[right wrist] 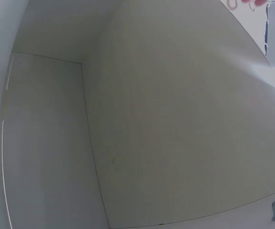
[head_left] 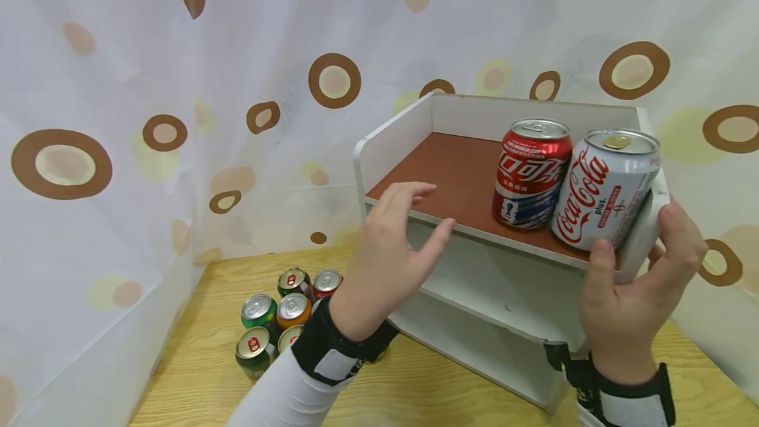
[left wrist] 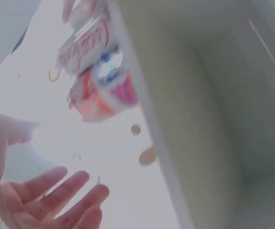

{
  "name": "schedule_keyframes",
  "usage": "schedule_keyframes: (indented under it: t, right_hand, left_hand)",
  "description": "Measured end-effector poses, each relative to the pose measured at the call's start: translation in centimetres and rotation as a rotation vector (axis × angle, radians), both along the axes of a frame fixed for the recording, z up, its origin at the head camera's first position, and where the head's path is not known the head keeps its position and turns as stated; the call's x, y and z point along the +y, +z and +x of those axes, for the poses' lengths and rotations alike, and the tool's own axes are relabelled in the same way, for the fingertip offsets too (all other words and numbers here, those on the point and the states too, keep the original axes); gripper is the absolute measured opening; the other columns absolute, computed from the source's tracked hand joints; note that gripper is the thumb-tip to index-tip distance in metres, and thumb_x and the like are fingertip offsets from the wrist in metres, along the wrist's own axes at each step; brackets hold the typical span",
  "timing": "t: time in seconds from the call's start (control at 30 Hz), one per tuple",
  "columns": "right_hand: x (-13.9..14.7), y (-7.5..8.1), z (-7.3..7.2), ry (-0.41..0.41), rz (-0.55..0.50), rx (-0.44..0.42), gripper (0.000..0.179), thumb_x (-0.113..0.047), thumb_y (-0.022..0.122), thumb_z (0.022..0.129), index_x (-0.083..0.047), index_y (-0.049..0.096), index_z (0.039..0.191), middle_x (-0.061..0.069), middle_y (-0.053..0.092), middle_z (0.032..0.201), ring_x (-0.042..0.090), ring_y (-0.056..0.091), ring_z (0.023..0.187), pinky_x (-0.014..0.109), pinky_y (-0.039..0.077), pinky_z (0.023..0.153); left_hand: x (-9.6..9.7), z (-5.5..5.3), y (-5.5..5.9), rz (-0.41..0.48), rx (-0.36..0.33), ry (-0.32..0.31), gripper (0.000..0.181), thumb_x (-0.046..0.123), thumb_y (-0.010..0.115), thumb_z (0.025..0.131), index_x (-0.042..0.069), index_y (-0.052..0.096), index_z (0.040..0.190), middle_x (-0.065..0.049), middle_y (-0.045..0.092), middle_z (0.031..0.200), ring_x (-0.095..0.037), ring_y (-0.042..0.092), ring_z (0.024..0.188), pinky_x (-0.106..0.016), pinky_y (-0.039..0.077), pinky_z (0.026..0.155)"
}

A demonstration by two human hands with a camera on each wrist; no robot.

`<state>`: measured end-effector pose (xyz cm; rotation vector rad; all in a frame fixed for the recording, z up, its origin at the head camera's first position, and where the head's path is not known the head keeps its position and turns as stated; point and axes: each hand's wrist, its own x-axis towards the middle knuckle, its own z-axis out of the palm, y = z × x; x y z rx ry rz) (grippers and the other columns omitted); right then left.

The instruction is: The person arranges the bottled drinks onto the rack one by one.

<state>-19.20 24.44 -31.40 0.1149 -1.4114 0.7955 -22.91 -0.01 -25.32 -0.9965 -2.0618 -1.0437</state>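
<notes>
Head view, right: a white, red-lettered metal can (head_left: 605, 183) stands on a white-sided shelf (head_left: 504, 109), the right hand (head_left: 640, 282) beside it, fingers parted. Centre, the left hand (head_left: 382, 262) spreads, its black wristband (head_left: 314, 331) partly hiding multicoloured cans (head_left: 292, 306).

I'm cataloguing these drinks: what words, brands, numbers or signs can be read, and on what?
"Coca-Cola": white can.
"plus": white can; its red strip is too small to read.
"FIFA WORLD CUP": red can, near the top.
"口可": red can, large; adjoining characters are cut off or unclear.
Too small to read: the red can's smaller print, any lettering on the grouped cans.
</notes>
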Motion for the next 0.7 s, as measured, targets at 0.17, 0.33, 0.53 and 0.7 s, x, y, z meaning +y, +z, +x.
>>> schedule_keyframes:
  t: [0.17,0.33,0.53,0.7]
  right_hand:
    - [0.0,-0.1,0.0,0.004,0.003,0.003,0.04,-0.026,0.055,0.099,0.0,0.042,0.126,0.018,0.046,0.139,0.03,0.047,0.134,0.021,0.04,0.108]
    - [0.1,-0.1,0.0,0.001,0.009,-0.001,0.04,-0.027,0.055,0.099,0.0,0.042,0.127,0.018,0.046,0.14,0.03,0.046,0.134,0.02,0.039,0.108]
    - [0.2,-0.1,0.0,-0.001,0.006,-0.003,0.041,-0.027,0.055,0.099,0.0,0.042,0.127,0.017,0.046,0.14,0.03,0.045,0.135,0.019,0.039,0.107]
    - [0.1,-0.1,0.0,0.006,0.0,0.004,0.041,-0.027,0.055,0.098,0.001,0.043,0.126,0.018,0.046,0.14,0.03,0.046,0.134,0.019,0.039,0.106]
  left_hand:
    - [-3.2,-0.3,-0.5,-0.018,-0.064,0.02,0.023,0.017,0.073,0.095,0.006,0.068,0.115,-0.006,0.07,0.112,-0.021,0.066,0.103,-0.036,0.056,0.091]
    - [-5.5,-0.6,-2.1,-0.038,-0.155,0.118,0.018,0.02,0.075,0.095,0.01,0.07,0.109,-0.002,0.071,0.107,-0.018,0.067,0.099,-0.036,0.056,0.082]
    - [-6.7,-1.0,-5.1,-0.088,-0.237,0.183,0.021,0.022,0.077,0.093,0.009,0.071,0.108,-0.006,0.071,0.107,-0.022,0.067,0.099,-0.036,0.056,0.076]
    - [-6.9,-1.3,-8.1,-0.153,-0.323,0.189,0.026,0.022,0.077,0.093,0.007,0.071,0.112,-0.009,0.07,0.112,-0.028,0.066,0.105,-0.043,0.056,0.086]
